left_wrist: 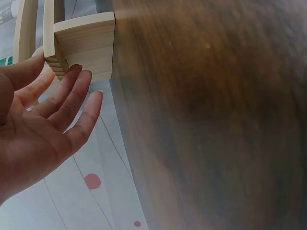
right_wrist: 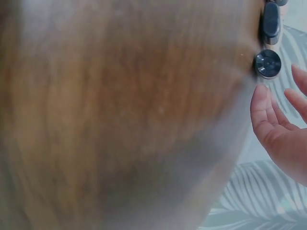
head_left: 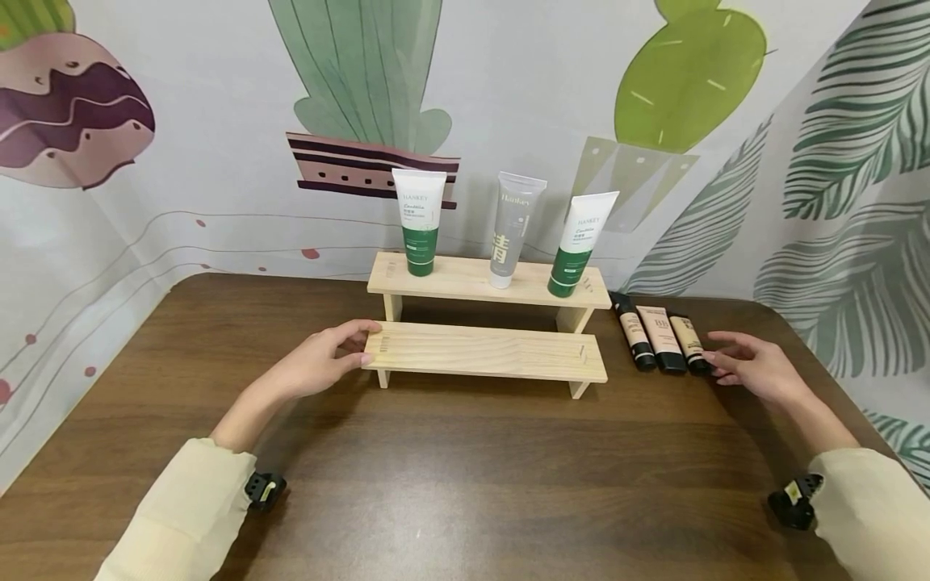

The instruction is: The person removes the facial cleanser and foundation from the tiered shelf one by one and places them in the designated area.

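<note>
A two-tier wooden display stand (head_left: 487,350) is on the brown table. My left hand (head_left: 323,355) grips the left end of its lower tier, thumb and fingers on the edge; the left wrist view shows that hand (left_wrist: 48,115) with the other fingers loosely bent beside the board. At the right, my right hand (head_left: 759,367) is beside a beige tube with a black cap (head_left: 686,339), fingers apart and slightly bent. In the right wrist view the thumb is close to the round black cap (right_wrist: 267,64); whether they touch, I cannot tell.
Upright on the upper tier are a white-green tube (head_left: 420,218), a grey tube (head_left: 514,230) and another white-green tube (head_left: 581,242), which looks tilted. Left of the beige tube lie a pink BB tube (head_left: 659,335) and a black-capped tube (head_left: 634,332). A patterned cloth (head_left: 232,121) hangs behind.
</note>
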`<state>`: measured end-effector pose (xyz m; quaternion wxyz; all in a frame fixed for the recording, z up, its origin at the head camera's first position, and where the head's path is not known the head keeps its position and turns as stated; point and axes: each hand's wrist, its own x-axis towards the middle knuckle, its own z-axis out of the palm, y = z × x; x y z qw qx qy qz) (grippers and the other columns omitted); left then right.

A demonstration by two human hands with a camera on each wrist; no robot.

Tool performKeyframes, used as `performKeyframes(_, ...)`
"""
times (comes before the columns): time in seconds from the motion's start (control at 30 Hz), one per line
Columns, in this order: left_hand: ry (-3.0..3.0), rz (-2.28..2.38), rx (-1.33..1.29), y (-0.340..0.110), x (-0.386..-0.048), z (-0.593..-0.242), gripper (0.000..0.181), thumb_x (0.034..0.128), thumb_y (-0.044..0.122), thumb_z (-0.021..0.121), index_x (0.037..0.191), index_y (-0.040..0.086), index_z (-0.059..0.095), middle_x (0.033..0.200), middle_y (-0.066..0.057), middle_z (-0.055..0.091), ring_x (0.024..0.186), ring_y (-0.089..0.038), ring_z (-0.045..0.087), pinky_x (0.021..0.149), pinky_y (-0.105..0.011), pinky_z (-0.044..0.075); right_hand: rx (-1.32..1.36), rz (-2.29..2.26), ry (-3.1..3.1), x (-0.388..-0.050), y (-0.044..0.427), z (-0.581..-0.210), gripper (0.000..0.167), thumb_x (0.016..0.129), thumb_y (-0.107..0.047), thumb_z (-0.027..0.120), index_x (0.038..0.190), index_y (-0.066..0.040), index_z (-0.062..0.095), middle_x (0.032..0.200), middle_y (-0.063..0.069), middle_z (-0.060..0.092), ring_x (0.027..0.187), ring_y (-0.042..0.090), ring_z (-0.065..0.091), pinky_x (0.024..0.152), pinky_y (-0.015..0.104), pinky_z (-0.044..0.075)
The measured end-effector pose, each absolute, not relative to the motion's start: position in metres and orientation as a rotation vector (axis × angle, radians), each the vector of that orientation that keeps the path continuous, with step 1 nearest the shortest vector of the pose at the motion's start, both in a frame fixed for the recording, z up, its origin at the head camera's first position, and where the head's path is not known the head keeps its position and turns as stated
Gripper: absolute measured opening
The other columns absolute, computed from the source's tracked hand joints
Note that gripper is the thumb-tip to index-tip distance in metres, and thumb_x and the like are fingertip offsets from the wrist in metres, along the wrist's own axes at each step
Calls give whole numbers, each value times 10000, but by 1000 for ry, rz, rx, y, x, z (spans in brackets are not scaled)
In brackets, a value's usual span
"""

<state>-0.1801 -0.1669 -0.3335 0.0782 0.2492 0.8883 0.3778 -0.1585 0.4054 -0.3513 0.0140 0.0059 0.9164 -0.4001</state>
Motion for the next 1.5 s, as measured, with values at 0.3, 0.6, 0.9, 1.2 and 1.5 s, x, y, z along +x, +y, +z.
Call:
performKeyframes(0.3,2653,1138,750,-167,-180,-334,375,906,75,558,1261,-3,467,1059,-170,581,954,-291,572,806,-430,431,-127,-1206,2935,-154,397,-332,434,919,-101,547,1262,114,388,902,26,623,720,81,595,593,310,517)
performKeyframes(0.6,2658,1126,751,-167,-180,-334,378,908,76,556,1266,-2,463,1076,-179,581,965,-293,571,809,-429,433,-340,-1232,2941,-152,360,-312,371,879,-49,596,1228,6,483,908,-47,617,751,45,607,588,276,504)
performKeyframes(0.9,2660,1124,759,-167,-180,-333,377,908,76,555,1264,-7,464,1070,-175,584,961,-288,571,809,-426,429,-451,-1100,2957,-153,318,-296,415,866,-107,631,1244,6,502,968,143,593,760,47,593,607,296,506)
performKeyframes(1.2,2661,1129,753,-167,-181,-335,370,903,51,554,1258,-8,469,1045,-163,589,951,-287,572,809,-425,429,-539,-1086,2904,-157,289,-286,394,855,-163,654,1211,-34,544,986,131,613,794,66,592,632,245,485)
performKeyframes(1.5,2671,1116,749,-167,-181,-335,365,904,56,554,1255,-1,473,1039,-158,592,944,-280,575,800,-418,432,-710,-1080,2831,-158,260,-283,344,836,-125,671,1161,-58,581,932,75,639,807,98,586,635,245,461)
